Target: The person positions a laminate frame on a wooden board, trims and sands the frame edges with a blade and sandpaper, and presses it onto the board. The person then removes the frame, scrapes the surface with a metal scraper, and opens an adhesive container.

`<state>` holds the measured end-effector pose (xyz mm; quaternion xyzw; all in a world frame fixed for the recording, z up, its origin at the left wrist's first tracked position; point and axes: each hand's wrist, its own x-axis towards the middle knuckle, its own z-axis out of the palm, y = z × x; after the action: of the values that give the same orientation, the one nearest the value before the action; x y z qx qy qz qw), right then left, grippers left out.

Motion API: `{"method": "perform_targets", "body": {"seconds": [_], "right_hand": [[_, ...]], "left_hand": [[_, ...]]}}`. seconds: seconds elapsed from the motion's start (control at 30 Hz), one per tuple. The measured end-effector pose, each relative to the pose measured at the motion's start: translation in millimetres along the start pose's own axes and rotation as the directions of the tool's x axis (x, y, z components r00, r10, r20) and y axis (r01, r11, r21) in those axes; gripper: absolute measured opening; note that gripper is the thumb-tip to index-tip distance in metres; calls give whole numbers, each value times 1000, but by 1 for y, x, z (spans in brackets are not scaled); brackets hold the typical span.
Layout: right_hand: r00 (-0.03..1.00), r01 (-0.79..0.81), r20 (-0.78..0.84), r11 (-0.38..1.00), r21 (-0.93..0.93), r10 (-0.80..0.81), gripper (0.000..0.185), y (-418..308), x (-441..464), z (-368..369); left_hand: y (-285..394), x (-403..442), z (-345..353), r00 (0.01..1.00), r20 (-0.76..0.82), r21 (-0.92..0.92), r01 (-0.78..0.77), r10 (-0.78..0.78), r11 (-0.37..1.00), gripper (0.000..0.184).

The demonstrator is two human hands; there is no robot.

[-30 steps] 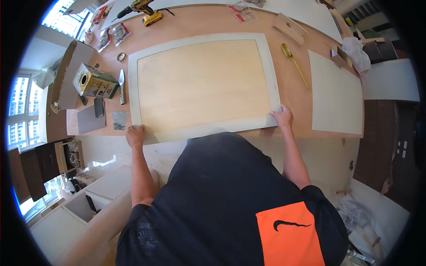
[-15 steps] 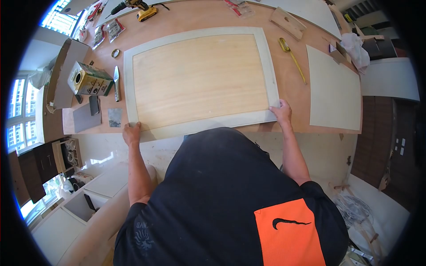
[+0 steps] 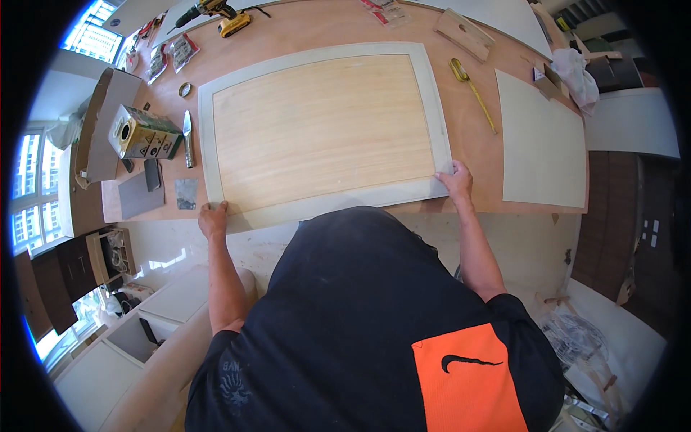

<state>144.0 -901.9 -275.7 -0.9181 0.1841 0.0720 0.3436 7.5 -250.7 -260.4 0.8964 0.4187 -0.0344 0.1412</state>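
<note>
A wooden panel with a pale border (image 3: 324, 122) lies flat on the workbench, its near edge close to my body. At its near left corner, my left hand (image 3: 214, 219) is closed on the edge, thumb on top. My right hand (image 3: 456, 180) grips the near right corner the same way, with the fingers partly hidden beneath. Left of the panel lie a putty knife (image 3: 188, 138), a roll of tape (image 3: 185, 89) and a small grey square sheet (image 3: 186, 194). To its right is a yellow tape measure (image 3: 473, 95) with its blade drawn out.
A metal can (image 3: 147, 134) stands on the workbench (image 3: 479, 158) at the left, beside a cardboard box (image 3: 108, 122). Toward the back are a cordless drill (image 3: 223, 16), bags of hardware (image 3: 182, 52) and a wood block (image 3: 464, 36). A white board (image 3: 541, 144) lies at the right.
Both hands keep their hold on the panel's near corners. The view has shifted very slightly; nothing else has visibly moved.
</note>
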Motion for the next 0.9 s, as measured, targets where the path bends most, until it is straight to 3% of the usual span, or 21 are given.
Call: {"method": "perform_targets", "body": {"seconds": [0.2,0.4,0.9], "right_hand": [[999,53,-11,999,5,-53,47,5,6,4],[1000,21,-4,999,28,-21,57,-2,11,2],[1000,18,-13,1000,-12,-18,59,-13,11,0]], "left_hand": [[7,-2,-6,1000,0,-12,9,-9,1000,61],[8,1,-7,1000,0,-6,7,-7,1000,58],[9,3,-3,1000,-10,-8,3,-3,1000,64]]}}
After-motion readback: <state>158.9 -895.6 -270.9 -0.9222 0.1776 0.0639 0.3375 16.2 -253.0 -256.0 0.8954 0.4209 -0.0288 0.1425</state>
